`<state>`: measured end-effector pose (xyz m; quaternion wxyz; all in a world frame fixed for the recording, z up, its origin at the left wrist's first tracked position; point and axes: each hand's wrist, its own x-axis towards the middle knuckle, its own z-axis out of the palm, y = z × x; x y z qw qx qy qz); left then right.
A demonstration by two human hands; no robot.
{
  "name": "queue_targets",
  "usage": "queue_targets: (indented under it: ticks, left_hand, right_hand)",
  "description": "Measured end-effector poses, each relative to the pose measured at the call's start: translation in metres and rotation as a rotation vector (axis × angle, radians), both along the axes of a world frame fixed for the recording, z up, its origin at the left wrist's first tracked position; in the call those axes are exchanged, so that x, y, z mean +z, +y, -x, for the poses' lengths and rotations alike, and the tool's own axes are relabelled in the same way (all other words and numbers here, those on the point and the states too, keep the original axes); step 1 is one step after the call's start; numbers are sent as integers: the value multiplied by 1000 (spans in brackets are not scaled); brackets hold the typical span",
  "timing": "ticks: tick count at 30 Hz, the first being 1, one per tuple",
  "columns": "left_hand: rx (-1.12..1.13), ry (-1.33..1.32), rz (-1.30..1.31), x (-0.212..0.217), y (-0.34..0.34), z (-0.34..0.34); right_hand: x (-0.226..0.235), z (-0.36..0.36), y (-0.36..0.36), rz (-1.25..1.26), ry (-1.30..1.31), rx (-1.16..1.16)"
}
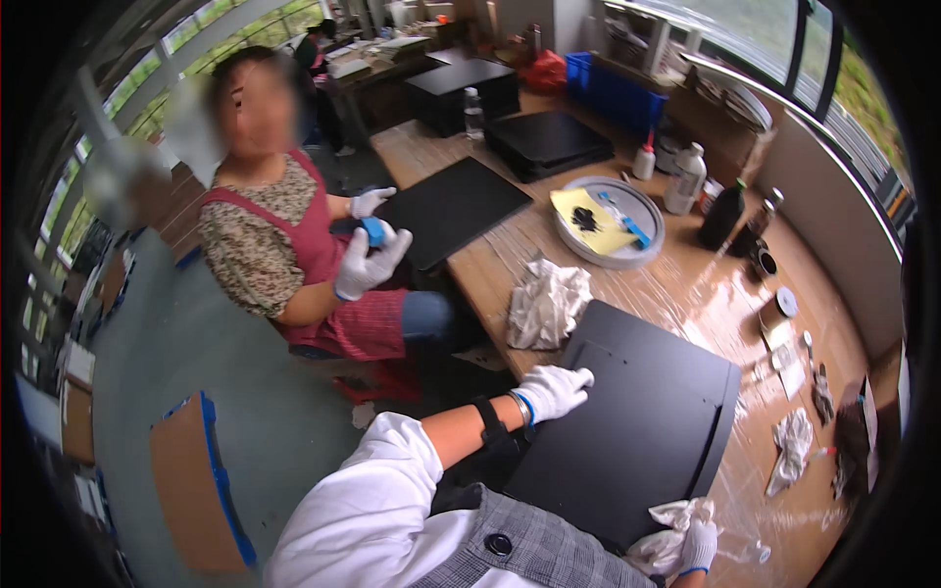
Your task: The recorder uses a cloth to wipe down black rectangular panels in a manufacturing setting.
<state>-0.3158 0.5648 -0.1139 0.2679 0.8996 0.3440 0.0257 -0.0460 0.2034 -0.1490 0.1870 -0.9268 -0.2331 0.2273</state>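
Note:
A large matt black panel (627,412) lies tilted on the film-covered table in front of me, with small specks and marks on its face and a ridge along its right side. My left hand (555,393), in a white glove, grips the panel's left edge with the fingers bent over it. At the near right corner, my right hand (698,545), also gloved, is closed on a crumpled white cloth (662,549) against the panel. Another crumpled white rag (549,306) sits just beyond my left hand, by the panel's far left corner.
Across the table corner, a co-worker (284,216) in gloves holds a blue item beside another black panel (461,211). A round grey tray (647,245) holds a yellow sheet with black paste. Bottles (723,214), cans (779,306) and rags (790,449) line the right side; panels are stacked (549,142) farther back.

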Motion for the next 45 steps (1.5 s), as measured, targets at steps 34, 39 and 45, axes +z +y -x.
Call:
queue_targets:
  ticks: [34, 39, 45]
  left_hand:
    - [100, -175, -136, -37, -16, 8]
    - [39, -141, 30, -9, -10, 25]
    - [-27, -224, -122, 93, -24, 95]
  right_hand:
    - [-7, -11, -1, 398, -309, 450]
    - [-11, -11, -4, 387, -309, 427]
    - [-17, -1, 0, 297, -297, 384]
